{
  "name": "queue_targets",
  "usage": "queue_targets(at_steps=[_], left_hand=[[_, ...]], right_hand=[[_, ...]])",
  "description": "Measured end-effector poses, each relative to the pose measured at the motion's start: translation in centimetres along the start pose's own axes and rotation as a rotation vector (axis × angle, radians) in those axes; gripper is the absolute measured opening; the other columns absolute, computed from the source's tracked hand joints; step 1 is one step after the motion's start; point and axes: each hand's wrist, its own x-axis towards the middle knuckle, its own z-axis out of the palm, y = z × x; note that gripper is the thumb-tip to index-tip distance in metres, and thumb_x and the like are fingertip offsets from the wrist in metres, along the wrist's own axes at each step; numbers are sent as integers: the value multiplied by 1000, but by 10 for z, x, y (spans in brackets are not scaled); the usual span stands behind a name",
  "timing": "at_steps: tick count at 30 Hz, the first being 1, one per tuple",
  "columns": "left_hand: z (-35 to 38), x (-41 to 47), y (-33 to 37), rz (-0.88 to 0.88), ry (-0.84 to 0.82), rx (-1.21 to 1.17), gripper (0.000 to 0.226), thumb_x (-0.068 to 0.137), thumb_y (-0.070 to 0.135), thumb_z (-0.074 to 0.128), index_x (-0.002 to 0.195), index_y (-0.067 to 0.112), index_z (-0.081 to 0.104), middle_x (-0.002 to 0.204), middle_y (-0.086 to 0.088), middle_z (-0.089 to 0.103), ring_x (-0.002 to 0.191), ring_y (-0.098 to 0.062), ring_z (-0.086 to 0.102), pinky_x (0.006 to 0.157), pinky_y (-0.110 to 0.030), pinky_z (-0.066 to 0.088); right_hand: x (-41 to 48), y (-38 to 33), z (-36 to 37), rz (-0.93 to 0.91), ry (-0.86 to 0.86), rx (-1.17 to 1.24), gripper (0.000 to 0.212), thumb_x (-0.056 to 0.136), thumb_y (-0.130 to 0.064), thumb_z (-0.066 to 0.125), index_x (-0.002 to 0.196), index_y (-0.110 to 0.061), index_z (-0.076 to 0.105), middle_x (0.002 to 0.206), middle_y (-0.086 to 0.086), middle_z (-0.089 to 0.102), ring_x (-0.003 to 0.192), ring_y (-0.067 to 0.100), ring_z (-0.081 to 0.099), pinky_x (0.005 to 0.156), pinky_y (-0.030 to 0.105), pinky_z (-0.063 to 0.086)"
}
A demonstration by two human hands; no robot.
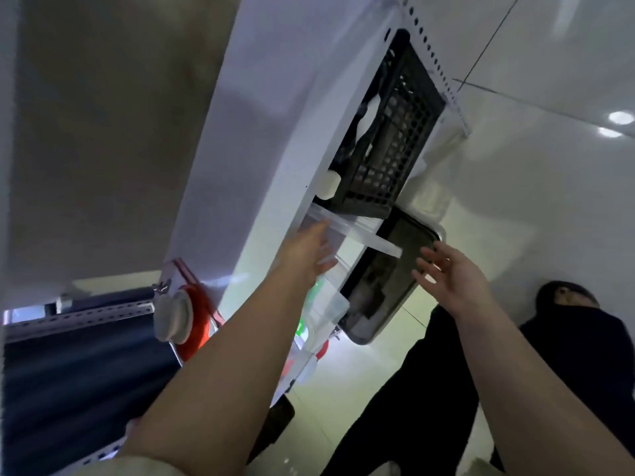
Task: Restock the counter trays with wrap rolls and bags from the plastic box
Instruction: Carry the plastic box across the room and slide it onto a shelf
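Head view, strongly tilted: a white counter (261, 139) is shown running diagonally through the frame, with a glossy tiled floor (549, 187) to its right. At the counter's edge a black lattice crate (398, 142) is seen, in which pale rounded items (329, 183) are lodged; their exact kind cannot be made out. Just below the crate, a dark tray (364, 340) with a pale rounded rim is set, its contents blurred. A clear plastic box (335, 305) is placed alongside this tray, touching or nearly touching it, and green and red shapes are visible through its walls. A translucent strip of the box's upper edge is seen projecting across the tray's near corner. The left hand (311, 252) is extended to the box's upper edge, its fingers (321, 226) stretched forward and partly seen through the plastic; whether the plastic is gripped or only touched cannot be told. The right hand (450, 273) is held over the tray's right rim, its fingers (427, 252) spread apart and clamped on nothing. To the left of the left forearm, an orange spool (201, 310) with a white roll (173, 319) against it is seen at the counter's side. Black trousers (412, 389) are visible below the right forearm.
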Motion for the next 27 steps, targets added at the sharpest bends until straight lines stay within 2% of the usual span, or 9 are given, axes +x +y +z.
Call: queue_targets(at_steps=[3,7,9,11,12,16,21,24,27], left_hand=[[15,38,-11,-32,-115,-25,36,76,43,76,98,20,59,121,-14,51,117,-31,52,89,-52,52],[25,66,-27,115,1,-45,65,71,26,75,124,-4,51,111,-17,52,114,-40,56,87,-54,52],[15,65,-39,148,-41,-18,51,77,19,61,118,-10,51,109,-22,54,101,-38,59,86,-49,51],[-5,61,-56,146,-178,-61,25,89,8,44,113,2,49,110,-20,56,98,-33,59,79,-45,53],[-16,59,-63,149,-237,-112,25,90,1,39,113,8,46,110,-18,57,99,-32,60,76,-43,56],[-39,64,-86,133,-304,-256,42,88,-10,31,117,19,39,128,-24,55,115,-40,57,80,-51,56],[-56,76,-103,132,-385,-330,58,78,-8,41,125,26,41,135,-25,50,122,-43,51,82,-52,53],[-63,87,-110,181,-450,-318,63,73,-5,49,125,30,42,135,-26,48,124,-45,48,85,-54,50],[-75,96,-118,227,-464,-307,63,73,-4,48,125,31,44,134,-25,50,125,-45,47,85,-55,49]], right_hand=[[61,14,-1,30,4,-81,9,92,-23,53,99,-19,57,89,2,58,79,20,56,87,39,47],[129,38,0,-39,8,-406,18,91,-24,51,107,-27,59,88,1,51,75,19,50,67,30,45],[155,44,-6,-98,51,-497,33,93,-26,51,125,-23,54,105,1,54,93,20,53,82,35,47],[173,50,-10,-15,22,-416,30,94,-29,49,123,-23,53,103,0,55,89,20,53,83,37,46],[179,53,-11,52,0,-360,25,94,-31,48,117,-23,54,102,1,56,87,21,55,81,38,46],[198,65,-15,164,-34,-205,15,94,-25,49,91,-13,57,97,10,63,92,31,61,89,46,48],[225,76,-18,240,-65,-20,10,95,-12,45,89,-8,52,89,11,53,84,28,60,76,44,52],[244,79,-19,301,-28,-46,19,86,0,45,69,-7,44,76,10,44,74,25,55,67,41,59],[251,88,-15,342,-62,14,11,94,-5,48,89,1,55,97,19,59,81,28,63,56,36,60]])
